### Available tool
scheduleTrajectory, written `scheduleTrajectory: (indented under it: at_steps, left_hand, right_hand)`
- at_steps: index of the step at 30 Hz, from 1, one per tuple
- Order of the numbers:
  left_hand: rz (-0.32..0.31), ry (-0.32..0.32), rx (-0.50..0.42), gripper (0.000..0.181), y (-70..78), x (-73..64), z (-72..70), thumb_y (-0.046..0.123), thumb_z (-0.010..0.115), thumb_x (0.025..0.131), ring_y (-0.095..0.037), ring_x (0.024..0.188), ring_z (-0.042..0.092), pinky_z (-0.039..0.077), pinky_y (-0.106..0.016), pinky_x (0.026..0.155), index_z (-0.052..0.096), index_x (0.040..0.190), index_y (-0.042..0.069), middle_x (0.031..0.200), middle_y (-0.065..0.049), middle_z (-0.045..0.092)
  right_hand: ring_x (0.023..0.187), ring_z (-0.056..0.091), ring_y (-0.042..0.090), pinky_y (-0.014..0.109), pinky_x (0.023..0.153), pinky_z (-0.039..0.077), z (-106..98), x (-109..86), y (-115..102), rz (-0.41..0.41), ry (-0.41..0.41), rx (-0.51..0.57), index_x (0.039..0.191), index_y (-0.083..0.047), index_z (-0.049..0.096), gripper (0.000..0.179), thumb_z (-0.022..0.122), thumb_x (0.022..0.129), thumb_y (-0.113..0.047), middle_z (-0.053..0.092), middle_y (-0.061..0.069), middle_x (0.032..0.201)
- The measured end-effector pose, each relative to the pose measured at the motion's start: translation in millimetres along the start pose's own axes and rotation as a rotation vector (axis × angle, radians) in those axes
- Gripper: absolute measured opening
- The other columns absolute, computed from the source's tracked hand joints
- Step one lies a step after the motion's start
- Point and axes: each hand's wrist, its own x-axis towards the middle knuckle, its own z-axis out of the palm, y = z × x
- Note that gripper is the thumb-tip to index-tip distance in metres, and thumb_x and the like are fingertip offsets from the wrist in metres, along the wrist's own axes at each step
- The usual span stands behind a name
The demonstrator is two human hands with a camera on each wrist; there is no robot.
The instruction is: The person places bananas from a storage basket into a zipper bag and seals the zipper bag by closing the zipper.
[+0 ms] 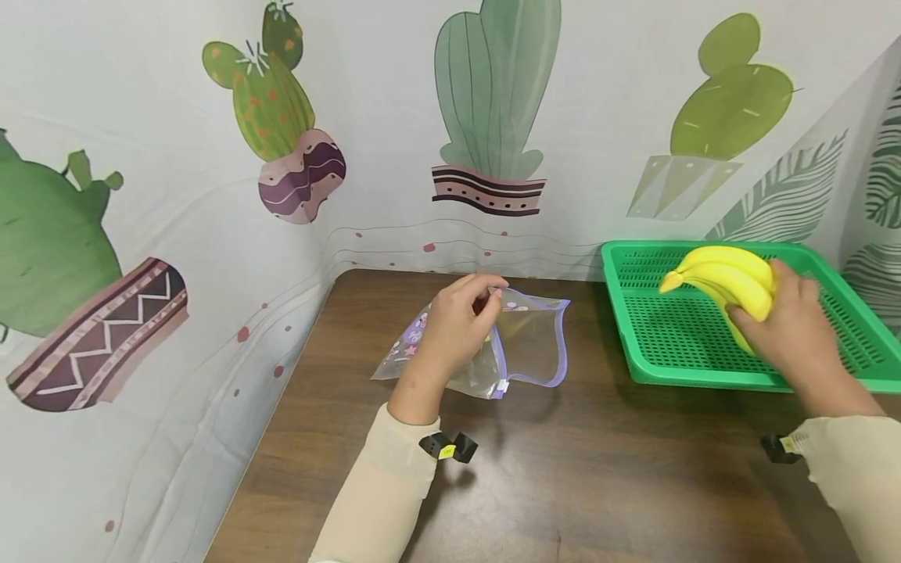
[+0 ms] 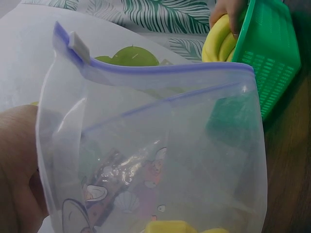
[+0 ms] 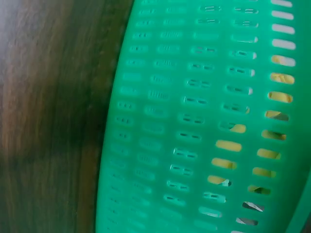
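My left hand (image 1: 450, 324) pinches the upper edge of a clear zip bag (image 1: 538, 344) with purple trim and printed figures. The bag's mouth gapes toward the right, and a white slider (image 2: 79, 47) sits at one end of its zip in the left wrist view. Something yellow (image 2: 170, 227) shows low in the bag, mostly cut off by the frame. Over on the right, my right hand (image 1: 798, 332) grips a bunch of bananas (image 1: 735, 277), its stem end pointing left. The bananas overlap the green basket (image 1: 651, 332) in the head view; in the right wrist view the basket wall hides the hand.
The slotted basket stands at the back right of the brown wooden table (image 1: 563, 477), near the wall. A white cloth (image 1: 380, 156) with printed cacti hangs behind and along the left side. Wrist cameras (image 1: 448, 447) are strapped at both sleeves.
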Motion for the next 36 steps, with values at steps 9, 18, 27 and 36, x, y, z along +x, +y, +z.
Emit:
scheduleTrajectory:
  at_steps: [9,18,27,36]
  left_hand:
    - [-0.001,-0.001,0.002,0.02,1.5,-0.4,-0.4,0.015,0.057,0.098,-0.009,0.069,0.05,0.043,-0.024,0.063,0.074,0.109,0.011,0.076,0.001,0.056]
    - [-0.007,-0.006,0.011,0.021,2.6,-0.8,-0.6,0.015,0.057,0.098,-0.009,0.069,0.05,0.043,-0.024,0.064,0.074,0.109,0.011,0.076,0.001,0.057]
    - [-0.005,-0.007,0.014,0.02,2.6,-1.0,-0.2,0.015,0.057,0.098,-0.01,0.069,0.05,0.042,-0.024,0.062,0.074,0.109,0.012,0.076,0.001,0.056]
    - [-0.009,-0.002,0.013,0.02,2.7,-0.7,0.9,0.015,0.057,0.097,-0.009,0.066,0.049,0.042,-0.023,0.061,0.074,0.108,0.014,0.074,0.002,0.056]
  right_hand:
    - [0.088,0.039,0.049,0.059,0.061,0.036,-1,-3.2,-9,-0.007,0.023,0.02,0.161,-0.003,0.009,0.091,0.063,0.094,-0.033,0.029,0.043,0.131]
    - [0.087,0.039,0.047,0.054,0.057,0.035,-1,-7.7,-14,-0.035,0.053,0.032,0.161,-0.003,0.012,0.091,0.065,0.093,-0.031,0.032,0.043,0.129]
    - [0.091,0.039,0.048,0.057,0.06,0.035,0,-11.8,-20,-0.068,0.093,0.046,0.16,-0.004,0.016,0.089,0.066,0.091,-0.028,0.035,0.042,0.129]
    - [0.094,0.039,0.049,0.06,0.061,0.035,0,-16.2,-29,-0.058,0.082,0.067,0.162,-0.009,0.015,0.09,0.067,0.092,-0.029,0.034,0.041,0.133]
